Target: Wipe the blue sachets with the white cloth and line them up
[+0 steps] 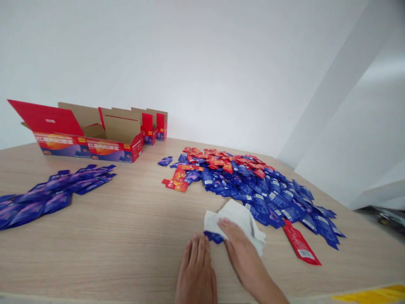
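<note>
My right hand (238, 242) presses a crumpled white cloth (232, 217) onto a blue sachet (214, 237), its fingers gripping the cloth. Most of the sachet is hidden under the cloth; only its left end shows. Beside it, my left hand (196, 266) lies flat with fingers stretched out and close together, the tips touching or very near the sachet's left edge. Just beyond the cloth spreads a large pile of blue sachets (253, 188), with red sachets (218, 158) heaped at its back. A single red sachet (300, 245) lies to the right of my right hand.
Blue sachets (57, 190) lie in overlapping rows on the left of the wooden table (126, 236). Behind them stand open red and blue cartons (109, 150), with smaller-looking open boxes (161, 126) farther back by the wall. Something yellow (376, 294) lies at the near right edge.
</note>
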Motion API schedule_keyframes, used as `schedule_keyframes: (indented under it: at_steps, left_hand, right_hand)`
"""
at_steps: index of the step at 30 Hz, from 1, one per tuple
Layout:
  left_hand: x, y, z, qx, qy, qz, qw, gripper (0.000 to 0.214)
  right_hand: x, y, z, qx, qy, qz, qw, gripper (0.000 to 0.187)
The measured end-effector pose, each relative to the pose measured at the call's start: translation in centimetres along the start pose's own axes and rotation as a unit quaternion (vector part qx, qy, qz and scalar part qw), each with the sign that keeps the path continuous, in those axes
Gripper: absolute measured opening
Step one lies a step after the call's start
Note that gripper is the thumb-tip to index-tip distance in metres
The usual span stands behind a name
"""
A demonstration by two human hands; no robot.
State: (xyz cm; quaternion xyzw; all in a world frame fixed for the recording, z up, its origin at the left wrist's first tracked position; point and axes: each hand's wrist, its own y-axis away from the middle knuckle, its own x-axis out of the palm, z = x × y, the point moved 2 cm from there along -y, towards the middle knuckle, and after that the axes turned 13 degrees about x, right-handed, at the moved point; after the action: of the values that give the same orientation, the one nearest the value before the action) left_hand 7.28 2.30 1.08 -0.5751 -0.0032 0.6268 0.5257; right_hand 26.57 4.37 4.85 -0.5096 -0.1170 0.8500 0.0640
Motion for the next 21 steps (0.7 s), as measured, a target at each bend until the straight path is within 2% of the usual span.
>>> schedule_keyframes:
  at_steps: [2, 4, 8, 9, 10, 13, 15, 16, 19, 21]
  left_hand:
    - [-0.1, -0.1, -0.1, -0.01, -0.007, -0.008, 1.0, 0.057]
    - [-0.1, -0.3, -0.2, -0.011, -0.01, -0.011, 1.0, 0.056]
    - [-0.1, -0.5, -0.3, -0.008, 0.0, -0.007, 1.0, 0.054]
    - [-0.2, -0.4, -0.2, -0.006, 0.002, -0.005, 1.0, 0.054]
    - [-0.3, -0.4, -0.1, -0.004, 0.003, -0.002, 1.0, 0.055]
    - [-0.2, -0.1, -0.1, -0.005, -0.005, -0.001, 1.0, 0.058]
    - [0.1, 0.0, -0.2, -0.008, -0.011, -0.002, 1.0, 0.056]
    - [0.3, 0.0, -0.3, -0.008, -0.014, -0.005, 1.0, 0.055]
    - [0.6, -0.1, -0.4, -0.012, -0.005, -0.008, 1.0, 0.051]
    - [0.5, 0.0, -0.4, -0.007, 0.011, -0.005, 1.0, 0.051]
  right_hand:
    - [-0.9, -0.3, -1.3, 0.079, 0.02, -0.051, 0.995, 0.047]
    - [-1.0, -0.2, -1.3, 0.094, 0.011, -0.061, 0.994, 0.048]
    - [0.6, 0.7, 1.0, -0.035, -0.035, 0.039, 0.998, 0.048]
    - [0.6, 0.7, 1.0, -0.045, -0.033, 0.05, 0.997, 0.048]
    - [0.4, 0.5, 0.6, -0.032, -0.025, 0.043, 0.998, 0.047]
    - [-0.9, -0.4, -1.8, 0.074, 0.017, -0.037, 0.996, 0.047]
    - [-1.3, -0.5, -2.3, 0.105, 0.021, -0.067, 0.992, 0.049]
    - [-1.1, -0.3, -1.9, 0.089, 0.014, -0.059, 0.994, 0.049]
    - [0.2, 0.6, 0.3, -0.024, -0.022, 0.022, 0.999, 0.05]
    - [0.3, 0.9, 0.6, -0.046, -0.029, 0.058, 0.997, 0.05]
